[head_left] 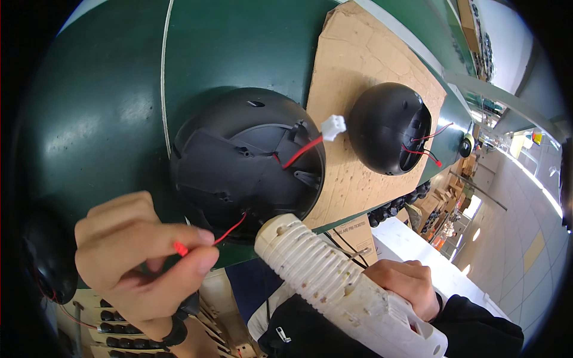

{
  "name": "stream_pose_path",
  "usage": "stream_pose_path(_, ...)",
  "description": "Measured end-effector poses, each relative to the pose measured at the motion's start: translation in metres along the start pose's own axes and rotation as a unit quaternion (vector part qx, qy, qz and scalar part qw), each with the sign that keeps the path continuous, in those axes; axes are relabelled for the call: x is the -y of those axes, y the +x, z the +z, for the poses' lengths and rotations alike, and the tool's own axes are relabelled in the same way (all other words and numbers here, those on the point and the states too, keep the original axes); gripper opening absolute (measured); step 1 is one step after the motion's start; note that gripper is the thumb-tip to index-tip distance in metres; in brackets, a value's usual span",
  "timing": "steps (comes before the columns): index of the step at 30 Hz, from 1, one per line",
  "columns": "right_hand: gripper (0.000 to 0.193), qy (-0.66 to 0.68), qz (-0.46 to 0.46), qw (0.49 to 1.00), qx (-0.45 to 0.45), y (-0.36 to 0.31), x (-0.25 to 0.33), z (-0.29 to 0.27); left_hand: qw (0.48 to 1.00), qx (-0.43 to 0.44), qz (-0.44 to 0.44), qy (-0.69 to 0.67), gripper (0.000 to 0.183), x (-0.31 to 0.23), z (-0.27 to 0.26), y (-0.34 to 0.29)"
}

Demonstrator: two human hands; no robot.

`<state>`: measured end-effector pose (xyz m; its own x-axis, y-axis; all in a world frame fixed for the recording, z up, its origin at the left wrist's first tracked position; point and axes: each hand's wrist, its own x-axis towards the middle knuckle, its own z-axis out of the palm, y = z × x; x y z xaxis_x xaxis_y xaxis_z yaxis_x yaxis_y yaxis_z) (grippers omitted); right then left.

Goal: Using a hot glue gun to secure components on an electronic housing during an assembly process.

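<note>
In front of me lies a round black plastic shell [233, 167] with its hollow side up. A red wire ending in a white plug [333, 127] rises from its middle. My left hand [143, 250] pinches a second red wire [231, 229] between thumb and forefinger, close to its red connector [181, 248]. That wire runs back into the shell's near edge. My right hand [409, 283] is closed at a white ribbed heat gun [316, 268], partly hidden behind its body. The gun's front end is close to the shell's near rim; whether they touch, I cannot tell.
A second black shell [385, 128] with red wires rests on a cardboard sheet [352, 65] to the right. Another dark shell [48, 256] is at the far left. The table [107, 89] is green. Below it, racks [119, 328] hold several small black parts.
</note>
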<state>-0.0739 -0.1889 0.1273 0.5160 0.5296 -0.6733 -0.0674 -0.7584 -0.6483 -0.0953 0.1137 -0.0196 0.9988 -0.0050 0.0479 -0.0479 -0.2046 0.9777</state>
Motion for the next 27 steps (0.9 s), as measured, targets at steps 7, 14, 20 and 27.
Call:
stream_pose_path(7,0.029,-0.008,0.010,1.000,0.027,0.002,0.001,-0.004,0.998,0.027,0.032,-0.039,0.021,0.007,0.001,-0.008)
stream_pose_path(14,0.032,-0.038,-0.042,0.997,-0.056,-0.002,-0.005,0.005,0.992,-0.015,-0.067,0.107,0.020,-0.017,-0.001,0.021)
stream_pose_path(20,0.032,-0.040,-0.074,0.992,-0.096,-0.002,-0.018,0.005,0.989,0.123,0.023,0.080,0.030,-0.031,-0.005,0.067)
stream_pose_path(27,0.032,-0.119,-0.126,0.977,-0.124,0.010,-0.026,0.005,0.981,0.182,0.065,-0.003,0.022,-0.021,0.023,0.096)
